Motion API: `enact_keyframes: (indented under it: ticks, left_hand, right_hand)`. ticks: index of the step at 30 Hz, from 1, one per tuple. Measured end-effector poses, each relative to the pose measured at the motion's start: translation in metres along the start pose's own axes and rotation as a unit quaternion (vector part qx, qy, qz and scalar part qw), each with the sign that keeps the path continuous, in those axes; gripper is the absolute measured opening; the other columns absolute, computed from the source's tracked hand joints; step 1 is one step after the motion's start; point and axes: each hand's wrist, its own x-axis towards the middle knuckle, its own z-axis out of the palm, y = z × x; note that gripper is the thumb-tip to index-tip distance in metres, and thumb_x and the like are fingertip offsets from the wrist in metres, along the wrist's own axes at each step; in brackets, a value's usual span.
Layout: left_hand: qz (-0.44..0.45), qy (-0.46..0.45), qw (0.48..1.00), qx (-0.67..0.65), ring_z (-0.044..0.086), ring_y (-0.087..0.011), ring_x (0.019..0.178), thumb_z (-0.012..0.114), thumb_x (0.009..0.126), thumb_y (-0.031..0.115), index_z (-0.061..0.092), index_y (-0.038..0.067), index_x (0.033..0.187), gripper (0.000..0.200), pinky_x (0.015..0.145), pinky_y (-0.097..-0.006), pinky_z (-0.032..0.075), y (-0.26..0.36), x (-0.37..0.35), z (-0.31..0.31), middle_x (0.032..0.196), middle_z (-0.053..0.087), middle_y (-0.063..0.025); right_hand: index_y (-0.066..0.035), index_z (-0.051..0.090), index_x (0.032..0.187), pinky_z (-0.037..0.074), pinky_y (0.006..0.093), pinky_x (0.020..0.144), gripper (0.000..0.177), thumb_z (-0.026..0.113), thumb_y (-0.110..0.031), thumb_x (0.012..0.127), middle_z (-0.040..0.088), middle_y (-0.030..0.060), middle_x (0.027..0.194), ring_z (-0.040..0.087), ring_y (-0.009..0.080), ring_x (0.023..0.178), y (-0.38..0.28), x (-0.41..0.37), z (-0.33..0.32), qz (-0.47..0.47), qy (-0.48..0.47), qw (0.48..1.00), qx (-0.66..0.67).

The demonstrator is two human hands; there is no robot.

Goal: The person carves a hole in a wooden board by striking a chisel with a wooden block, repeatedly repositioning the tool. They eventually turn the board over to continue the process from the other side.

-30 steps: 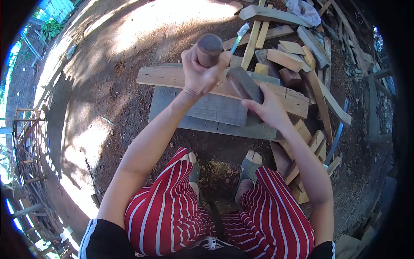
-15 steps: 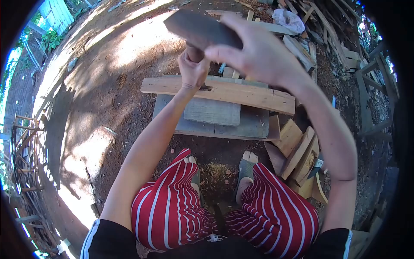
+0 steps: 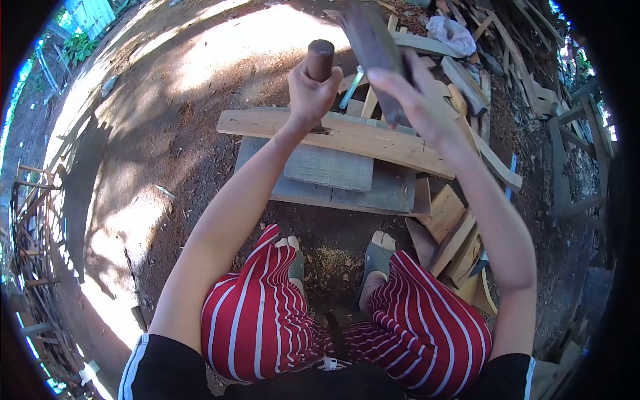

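My left hand (image 3: pixel 312 95) is wrapped round the round wooden handle of a chisel (image 3: pixel 321 59), held upright. Its lower end meets the pale curved board (image 3: pixel 380 143) near a dark slot; the tip is hidden by my wrist. In my right hand (image 3: pixel 427 107) is a dark wooden block (image 3: pixel 373 53), raised to the right of the handle and apart from it, blurred by motion. The board lies across a low stand of grey planks (image 3: pixel 327 172) in front of my feet.
Wood offcuts (image 3: pixel 447 213) lie beside the stand at the right. Past the board are a turquoise-handled tool (image 3: pixel 350 90), more timber pieces (image 3: pixel 465 83) and a white plastic bag (image 3: pixel 450 35). Lumber is heaped at the far right. The ground is dirt with shavings.
The dark wooden block has swung from over the chisel handle to the right and turned steeper, baring the handle's top. My left hand stays almost in place on the chisel.
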Motion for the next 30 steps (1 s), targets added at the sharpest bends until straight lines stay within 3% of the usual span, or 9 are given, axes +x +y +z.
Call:
enact_keyframes:
  ticks: [3, 5, 9, 12, 16, 18, 19, 25, 30]
  left_hand:
    - [-0.017, -0.004, 1.0, -0.021, 0.05, -0.0063, 0.056, 0.066, 0.074, 0.012, 0.052, 0.001, 0.064, 0.021, 0.052, -0.0275, 0.043, 0.001, 0.007, 0.003, 0.057, 0.053, -0.0004]
    - [-0.002, -0.01, 1.0, -0.009, 0.051, -0.0064, 0.05, 0.066, 0.076, 0.011, 0.053, 0.003, 0.062, 0.02, 0.047, -0.0256, 0.041, -0.004, 0.015, 0.005, 0.055, 0.054, -0.0003]
    - [-0.012, -0.021, 1.0, 0.0, 0.05, -0.0075, 0.047, 0.066, 0.074, 0.013, 0.054, 0.002, 0.062, 0.02, 0.045, -0.0261, 0.04, -0.013, 0.03, 0.009, 0.055, 0.054, -0.001]
    - [-0.073, -0.023, 0.997, -0.003, 0.049, -0.0081, 0.047, 0.068, 0.073, 0.013, 0.055, 0.0, 0.065, 0.02, 0.045, -0.0266, 0.04, -0.008, 0.039, 0.017, 0.057, 0.055, -0.0019]
    - [-0.118, -0.058, 0.991, -0.014, 0.047, -0.0083, 0.042, 0.065, 0.078, 0.01, 0.054, 0.004, 0.066, 0.017, 0.041, -0.0248, 0.039, -0.015, 0.057, 0.023, 0.054, 0.052, -0.0019]
    - [-0.119, -0.085, 0.989, 0.003, 0.045, -0.0062, 0.04, 0.064, 0.084, 0.01, 0.053, 0.006, 0.07, 0.018, 0.037, -0.0237, 0.036, -0.019, 0.064, 0.025, 0.054, 0.051, 0.0016]
    - [-0.158, -0.09, 0.983, -0.007, 0.045, -0.0077, 0.039, 0.059, 0.077, 0.011, 0.053, 0.007, 0.065, 0.014, 0.036, -0.0242, 0.037, -0.017, 0.067, 0.026, 0.053, 0.051, 0.0013]
    - [-0.189, -0.143, 0.97, -0.062, 0.044, -0.0064, 0.041, 0.064, 0.08, 0.008, 0.053, 0.005, 0.068, 0.016, 0.04, -0.024, 0.037, -0.026, 0.077, 0.023, 0.055, 0.052, -0.0011]
    - [-0.146, -0.097, 0.983, -0.063, 0.041, -0.006, 0.04, 0.064, 0.081, 0.006, 0.051, 0.006, 0.068, 0.019, 0.038, -0.023, 0.032, -0.002, 0.044, 0.02, 0.053, 0.048, 0.0012]
  right_hand:
    - [0.001, 0.046, 0.124, 0.048, 0.0288, 0.051, 0.064, 0.065, -0.044, 0.083, 0.064, 0.0145, 0.08, 0.064, 0.0158, 0.062, 0.067, -0.006, -0.004, 0.106, -0.044, 0.993, -0.02]
    - [0.0, 0.044, 0.126, 0.05, 0.0345, 0.056, 0.067, 0.064, -0.048, 0.082, 0.065, 0.0153, 0.081, 0.066, 0.0202, 0.066, 0.104, -0.022, 0.004, 0.193, -0.042, 0.972, -0.127]
    - [0.001, 0.043, 0.129, 0.051, 0.0443, 0.07, 0.078, 0.059, -0.057, 0.079, 0.068, 0.0181, 0.087, 0.067, 0.0332, 0.067, 0.151, -0.04, 0.011, 0.163, -0.075, 0.938, -0.296]
    - [0.001, 0.042, 0.13, 0.051, 0.0431, 0.069, 0.078, 0.06, -0.055, 0.079, 0.068, 0.019, 0.088, 0.067, 0.0318, 0.068, 0.131, -0.031, 0.008, 0.252, -0.131, 0.932, -0.226]
    - [0.002, 0.043, 0.13, 0.051, 0.0422, 0.068, 0.077, 0.061, -0.054, 0.079, 0.068, 0.019, 0.084, 0.068, 0.0301, 0.068, 0.144, -0.029, 0.007, 0.249, -0.093, 0.954, -0.14]
    - [0.002, 0.044, 0.129, 0.051, 0.0412, 0.069, 0.077, 0.061, -0.053, 0.08, 0.067, 0.0187, 0.081, 0.068, 0.0287, 0.069, 0.142, -0.031, 0.007, 0.254, -0.101, 0.948, -0.162]
    - [0.002, 0.044, 0.129, 0.051, 0.0412, 0.069, 0.077, 0.061, -0.053, 0.08, 0.067, 0.0187, 0.081, 0.068, 0.0287, 0.069, 0.142, -0.033, 0.007, 0.257, -0.103, 0.947, -0.163]
    - [0.001, 0.044, 0.128, 0.05, 0.0424, 0.074, 0.075, 0.061, -0.053, 0.08, 0.068, 0.0183, 0.079, 0.069, 0.0311, 0.075, 0.14, -0.033, 0.006, 0.187, -0.085, 0.955, -0.214]
    - [-0.004, 0.046, 0.119, 0.05, 0.0494, 0.079, 0.063, 0.061, -0.051, 0.082, 0.068, 0.0228, 0.091, 0.067, 0.0387, 0.09, 0.143, -0.038, 0.013, 0.193, -0.098, 0.922, -0.321]
